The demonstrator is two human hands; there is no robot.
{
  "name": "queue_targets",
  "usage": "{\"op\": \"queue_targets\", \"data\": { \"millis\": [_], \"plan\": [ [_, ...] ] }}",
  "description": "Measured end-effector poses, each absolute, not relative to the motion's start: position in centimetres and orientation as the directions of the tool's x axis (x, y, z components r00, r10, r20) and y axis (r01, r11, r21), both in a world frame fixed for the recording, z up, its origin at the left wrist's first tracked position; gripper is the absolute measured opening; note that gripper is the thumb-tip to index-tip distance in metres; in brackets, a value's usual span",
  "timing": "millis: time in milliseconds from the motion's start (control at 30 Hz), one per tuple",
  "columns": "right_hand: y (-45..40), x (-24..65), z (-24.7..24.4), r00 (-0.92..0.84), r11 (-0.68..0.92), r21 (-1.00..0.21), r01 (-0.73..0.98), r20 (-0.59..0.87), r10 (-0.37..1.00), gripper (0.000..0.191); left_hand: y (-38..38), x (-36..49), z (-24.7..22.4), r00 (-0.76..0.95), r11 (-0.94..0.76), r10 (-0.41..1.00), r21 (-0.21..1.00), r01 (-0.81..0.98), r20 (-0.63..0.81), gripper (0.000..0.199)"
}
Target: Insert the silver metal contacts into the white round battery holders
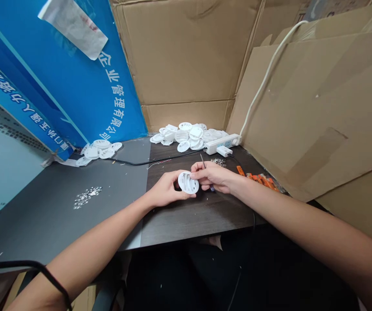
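A round white plastic part [188, 183] with slots and ribs is held above the dark desk, its inner side facing me. My left hand [168, 189] grips it by the left and lower edge. My right hand [212, 176] touches its upper right side with thumb and fingertips. A thin metal tool [202, 160] sticks up between the fingers of my right hand; its lower part is hidden by the hand. Small metal pieces [218, 162] lie on the desk just behind that hand.
White round parts [192, 134] are heaped at the back, with a smaller pile [100, 151] at left. Metal pieces [87, 197] lie on the grey mat. A power strip [223, 143], orange items [262, 181] and a cable [150, 162] are around. Cardboard [186, 52] walls the back.
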State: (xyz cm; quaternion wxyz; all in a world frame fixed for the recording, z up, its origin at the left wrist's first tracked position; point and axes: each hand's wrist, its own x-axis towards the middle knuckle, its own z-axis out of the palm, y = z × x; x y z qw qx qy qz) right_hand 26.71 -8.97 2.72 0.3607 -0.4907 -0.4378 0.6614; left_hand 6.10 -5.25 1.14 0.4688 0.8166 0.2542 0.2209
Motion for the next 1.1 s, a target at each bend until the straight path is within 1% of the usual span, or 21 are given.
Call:
{"op": "queue_targets", "data": {
  "millis": [167, 233, 267, 300, 367, 433, 500, 633, 767, 933, 1100],
  "plan": [
    [-9.1, 26.9, 2.6, -0.221, -0.267, -0.964, -0.014, -0.258, 0.941, 0.042, -4.8, 6.1, 1.2, 0.772, -0.441, 0.630, 0.858, 0.265, 0.085, 0.056],
    [-9.2, 27.2, 2.8, -0.195, -0.145, -0.984, 0.104, -0.163, 0.967, 0.035, -4.6, 6.0, 1.1, 0.760, -0.448, 0.644, 0.848, 0.283, 0.087, 0.055],
    [-9.3, 27.4, 2.9, -0.187, -0.049, -0.977, 0.210, -0.089, 0.978, 0.031, -4.5, 6.0, 1.0, 0.754, -0.447, 0.650, 0.848, 0.285, 0.089, 0.054],
    [-9.5, 27.7, 3.0, -0.190, 0.058, -0.941, 0.334, -0.007, 0.982, 0.027, -4.4, 6.0, 1.0, 0.751, -0.440, 0.655, 0.853, 0.281, 0.091, 0.054],
    [-9.7, 28.2, 3.3, -0.240, 0.243, -0.801, 0.547, 0.128, 0.962, 0.018, -4.3, 6.0, 0.9, 0.745, -0.412, 0.661, 0.874, 0.260, 0.090, 0.055],
    [-9.9, 28.6, 3.5, -0.321, 0.360, -0.666, 0.654, 0.187, 0.929, 0.018, -4.1, 5.9, 0.9, 0.736, -0.369, 0.673, 0.898, 0.241, 0.079, 0.060],
    [-10.1, 28.8, 3.7, -0.373, 0.426, -0.590, 0.686, 0.217, 0.902, 0.023, -4.0, 5.9, 0.9, 0.733, -0.321, 0.678, 0.918, 0.234, 0.050, 0.063],
    [-10.2, 29.0, 3.9, -0.419, 0.475, -0.523, 0.708, 0.231, 0.878, 0.032, -3.9, 5.8, 1.3, 0.757, -0.247, 0.654, 0.945, 0.217, -0.003, 0.058],
    [-10.3, 28.8, 4.0, -0.414, 0.468, -0.464, 0.752, 0.220, 0.883, 0.034, -4.1, 5.9, 1.6, 0.762, -0.202, 0.647, 0.954, 0.220, -0.039, 0.055],
    [-10.2, 28.6, 3.6, -0.415, 0.480, -0.463, 0.745, 0.241, 0.877, 0.036, -4.3, 5.9, 1.7, 0.758, -0.165, 0.650, 0.962, 0.216, -0.059, 0.055],
    [-10.5, 28.3, 3.7, -0.387, 0.458, -0.439, 0.773, 0.246, 0.889, 0.035, -4.5, 6.0, 1.8, 0.768, -0.168, 0.635, 0.956, 0.241, -0.082, 0.051]
  ]
}}
